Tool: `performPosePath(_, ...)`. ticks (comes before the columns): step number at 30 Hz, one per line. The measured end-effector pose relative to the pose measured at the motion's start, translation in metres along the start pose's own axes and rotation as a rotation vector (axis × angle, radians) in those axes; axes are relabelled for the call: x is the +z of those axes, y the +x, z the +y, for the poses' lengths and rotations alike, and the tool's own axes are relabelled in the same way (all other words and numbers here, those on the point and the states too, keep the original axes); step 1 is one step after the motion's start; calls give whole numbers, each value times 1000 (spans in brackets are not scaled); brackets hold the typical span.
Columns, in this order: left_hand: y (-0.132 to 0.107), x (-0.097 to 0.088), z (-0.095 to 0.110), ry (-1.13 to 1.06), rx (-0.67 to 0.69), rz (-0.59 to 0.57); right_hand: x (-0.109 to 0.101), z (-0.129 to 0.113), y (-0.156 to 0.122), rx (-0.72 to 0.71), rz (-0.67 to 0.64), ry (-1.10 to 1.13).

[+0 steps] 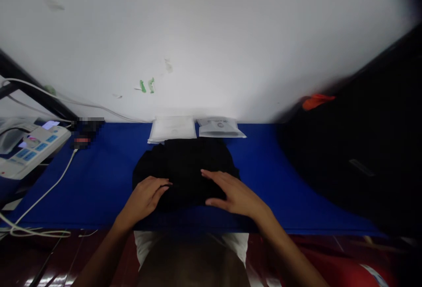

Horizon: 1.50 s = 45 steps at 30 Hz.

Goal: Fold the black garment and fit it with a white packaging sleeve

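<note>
1. Black cloth [194, 157] on the blue table [260, 164], 2 pale packets [173, 128] behind!
2. Left hand [145, 196] at the cloth, can't tell if pinching.
3. Right hand [238, 195] over it, thumb and fingers apart.

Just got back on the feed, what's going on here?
A person has both bare hands at a bunched black cloth on a blue table. The left hand has thumb and fingers close together at the cloth's near left side; whether it grips is unclear. The right hand is open over the right side. Beyond the cloth, by the white wall, lie a flat whitish plastic pouch and a printed translucent pouch.
</note>
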<state>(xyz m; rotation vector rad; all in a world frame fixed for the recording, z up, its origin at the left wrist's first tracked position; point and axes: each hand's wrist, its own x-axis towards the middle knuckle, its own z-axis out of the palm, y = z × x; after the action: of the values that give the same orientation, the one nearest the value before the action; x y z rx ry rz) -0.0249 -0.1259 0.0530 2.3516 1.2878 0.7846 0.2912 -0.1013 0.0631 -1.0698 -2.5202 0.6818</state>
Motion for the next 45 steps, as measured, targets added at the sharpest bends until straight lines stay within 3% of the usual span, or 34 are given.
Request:
performPosePath(4, 5, -3, -6, 35, 31, 56, 13, 3, -34, 145, 56, 58)
performPosePath(10, 26, -10, -26, 171, 63, 97, 1, 24, -51, 134, 211, 84)
performPosePath(13, 48, -14, -36, 266, 27, 36, -10, 34, -35, 179, 256, 26)
performPosePath(17, 85, -13, -43, 430, -22, -59, -19, 55, 6, 229, 336, -148)
performPosePath(21, 115, -1, -43, 483, -92, -74, -19, 73, 47, 210, 262, -342)
performPosePath(24, 123, 8, -44, 494, -143, -102, -15, 80, 64, 185, 202, -392)
performPosePath(32, 114, 13, -51, 261, -10, 69, -11, 88, 69, 177, 214, -419)
performPosePath(37, 97, 5, -24, 67, 74, 184, -15, 75, 67, 90, 282, -360)
performPosePath(41, 74, -2, 7, -22, 140, 103, -19, 65, 66, -16, 261, -326)
performPosePath(45, 53, -7, 21, -64, 211, -15, -22, 59, 63, -73, 231, -289)
